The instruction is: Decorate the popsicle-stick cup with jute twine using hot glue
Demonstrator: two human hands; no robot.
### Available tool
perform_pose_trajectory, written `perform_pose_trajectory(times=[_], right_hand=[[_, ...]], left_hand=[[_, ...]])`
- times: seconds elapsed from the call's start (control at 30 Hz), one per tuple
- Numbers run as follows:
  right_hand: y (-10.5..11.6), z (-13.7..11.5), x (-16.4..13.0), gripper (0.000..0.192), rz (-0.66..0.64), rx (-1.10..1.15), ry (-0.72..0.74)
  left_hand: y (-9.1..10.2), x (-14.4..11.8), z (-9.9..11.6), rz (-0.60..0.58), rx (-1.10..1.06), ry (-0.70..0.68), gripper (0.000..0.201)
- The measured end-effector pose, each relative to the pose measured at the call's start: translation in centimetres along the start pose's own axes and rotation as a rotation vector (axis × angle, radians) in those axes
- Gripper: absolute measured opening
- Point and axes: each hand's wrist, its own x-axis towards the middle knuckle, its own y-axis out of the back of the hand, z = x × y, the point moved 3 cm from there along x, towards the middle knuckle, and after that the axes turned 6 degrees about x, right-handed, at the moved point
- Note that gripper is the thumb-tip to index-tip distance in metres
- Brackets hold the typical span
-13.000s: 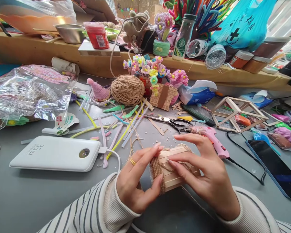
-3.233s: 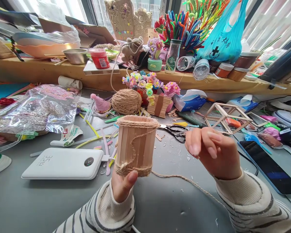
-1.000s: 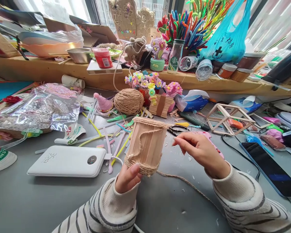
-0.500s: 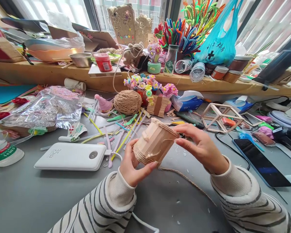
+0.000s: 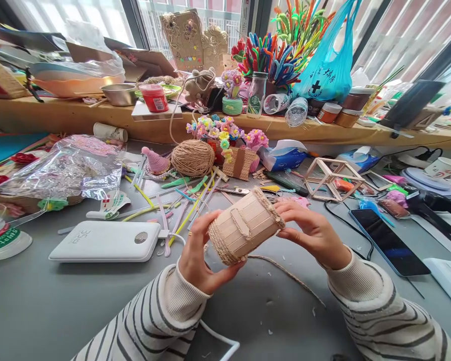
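Above the tabletop (image 5: 41,311), just right of the power bank (image 5: 105,241), the left hand (image 5: 197,258) and right hand (image 5: 311,233) close around a tilted stick cup (image 5: 244,225); its loose twine (image 5: 285,273) could snag and unwind.

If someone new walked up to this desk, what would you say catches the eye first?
Front and centre, the left hand and right hand hold a tilted craft-stick pot bound with twine. Behind it on the grey table sits a ball of twine, and bright pipe cleaners fan out on the shelf.
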Motion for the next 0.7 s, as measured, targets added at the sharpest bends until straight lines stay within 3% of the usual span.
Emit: perform_pose_trajectory(times=[0.1, 0.17, 0.3, 0.47, 0.57, 0.7], right_hand=[[0.2, 0.0, 0.4, 0.01, 0.018, 0.022, 0.031], [0.3, -0.3, 1.2, 0.011, 0.025, -0.011, 0.057], [0.3, -0.8, 3.7, 0.015, -0.008, -0.263, 0.173], [-0.3, 0.2, 5.4, 0.027, -0.177, -0.429, 0.254], [-0.5, 1.3, 5.0, 0.026, -0.205, -0.433, 0.245], [-0.2, 2.0, 3.9, 0.023, -0.225, -0.443, 0.211]], left_hand=[[-0.4, -0.1, 0.1, 0.067, 0.033, -0.04, 0.082], [-1.2, -0.5, -0.6, 0.107, 0.041, 0.02, 0.083], [-2.7, -1.2, -2.7, 0.021, -0.028, 0.126, 0.1], [-1.6, -1.5, -3.8, 0.014, -0.011, 0.077, 0.105], [-0.9, -1.5, -3.8, -0.004, 0.002, 0.057, 0.103], [-0.8, -1.6, -3.6, 0.057, -0.043, 0.065, 0.095]])
